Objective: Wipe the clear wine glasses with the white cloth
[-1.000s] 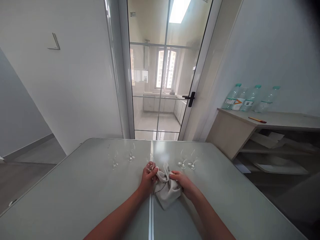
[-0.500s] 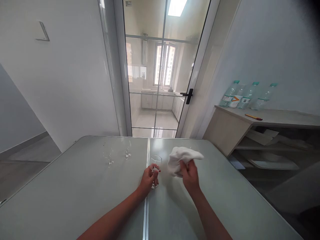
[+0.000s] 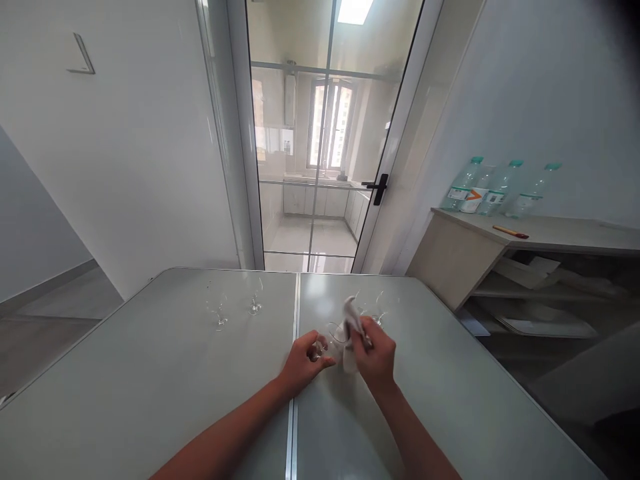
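Observation:
My left hand (image 3: 303,363) is closed round the stem of a small clear wine glass (image 3: 331,335), which is tipped toward my right hand. My right hand (image 3: 376,355) grips a white cloth (image 3: 349,329) and presses it against the bowl of that glass. Both hands hover just above the grey table (image 3: 150,393), near its middle seam. Two more clear glasses (image 3: 237,309) stand on the table to the far left. Two others (image 3: 377,305) stand just beyond my right hand, partly hidden by the cloth.
A glass door (image 3: 320,133) with a black handle (image 3: 379,189) stands beyond the table's far edge. To the right is a wooden shelf unit (image 3: 525,253) with several plastic water bottles (image 3: 495,190) and a pencil-like object (image 3: 509,231) on top.
The glass went from upright to tilted toward my right hand. My right hand came down and left with the cloth and now holds it against the glass.

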A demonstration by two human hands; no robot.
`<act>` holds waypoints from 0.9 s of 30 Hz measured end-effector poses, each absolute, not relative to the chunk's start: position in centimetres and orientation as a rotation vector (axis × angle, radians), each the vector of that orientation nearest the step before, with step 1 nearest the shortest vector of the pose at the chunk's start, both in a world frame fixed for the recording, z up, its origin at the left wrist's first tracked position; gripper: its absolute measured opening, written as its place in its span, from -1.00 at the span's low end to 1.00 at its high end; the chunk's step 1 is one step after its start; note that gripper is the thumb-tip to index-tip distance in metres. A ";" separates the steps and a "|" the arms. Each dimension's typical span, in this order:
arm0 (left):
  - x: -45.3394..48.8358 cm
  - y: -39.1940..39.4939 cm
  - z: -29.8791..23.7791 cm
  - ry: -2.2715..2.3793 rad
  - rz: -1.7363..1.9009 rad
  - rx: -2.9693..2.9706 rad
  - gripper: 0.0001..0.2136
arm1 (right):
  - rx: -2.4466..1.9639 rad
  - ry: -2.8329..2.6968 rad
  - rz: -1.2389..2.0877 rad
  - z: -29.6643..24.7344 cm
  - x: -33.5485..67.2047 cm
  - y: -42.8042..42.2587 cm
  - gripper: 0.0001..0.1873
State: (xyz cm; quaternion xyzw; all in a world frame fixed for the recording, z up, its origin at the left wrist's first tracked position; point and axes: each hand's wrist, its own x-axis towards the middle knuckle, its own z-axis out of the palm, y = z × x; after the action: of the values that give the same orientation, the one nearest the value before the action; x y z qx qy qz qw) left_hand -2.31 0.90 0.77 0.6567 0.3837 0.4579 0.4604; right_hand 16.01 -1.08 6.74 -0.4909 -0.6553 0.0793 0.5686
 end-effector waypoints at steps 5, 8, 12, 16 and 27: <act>-2.2 0.8 0.9 0.965 1.200 1.630 -0.75 | -0.913 -2.020 0.322 7.3 16.3 -1.1 -0.57; -2.2 0.8 1.1 0.977 1.257 1.706 -0.79 | -0.990 -2.088 0.483 8.4 16.5 -1.5 -0.55; -2.2 0.9 0.9 0.961 1.241 1.737 -0.73 | -0.948 -2.162 0.638 9.5 16.6 -2.0 -0.47; -2.4 1.2 0.4 0.869 1.197 1.766 -0.69 | -0.880 -2.223 0.690 9.7 16.7 -1.9 -0.38; -2.3 0.4 1.7 0.896 1.210 1.760 -0.79 | -0.916 -2.131 0.745 9.4 16.6 -1.7 -0.58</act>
State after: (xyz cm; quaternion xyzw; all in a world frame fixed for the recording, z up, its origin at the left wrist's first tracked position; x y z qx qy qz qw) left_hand -2.28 0.44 1.65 0.6962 0.3542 0.4786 0.4010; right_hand 16.63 -1.75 9.42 -0.3528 -0.8209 0.2869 0.3454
